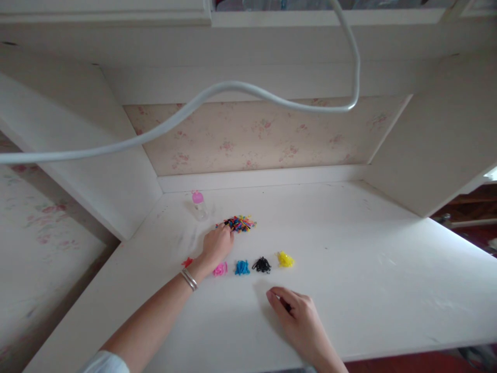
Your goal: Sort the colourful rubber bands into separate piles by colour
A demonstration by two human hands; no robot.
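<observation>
My left hand (pixel 218 243) reaches to the near left edge of a mixed pile of small coloured rubber bands (pixel 243 224). Its fingers are bent down onto the bands, and whatever is between the fingertips is hidden. My right hand (pixel 293 316) is curled closed above the table's front part, thumb against the fingers; a dark spot shows inside the curl. Sorted bands lie in a row between the hands: red (pixel 187 262), partly behind my left wrist, pink (pixel 220 269), blue (pixel 242 267), black (pixel 262 265) and yellow (pixel 286 259).
A clear bottle (pixel 200 211) with a pink top stands behind the mixed pile. The white tabletop (pixel 349 280) has side panels and a back wall. A white cable (pixel 233 86) hangs across the upper view, below the cabinet.
</observation>
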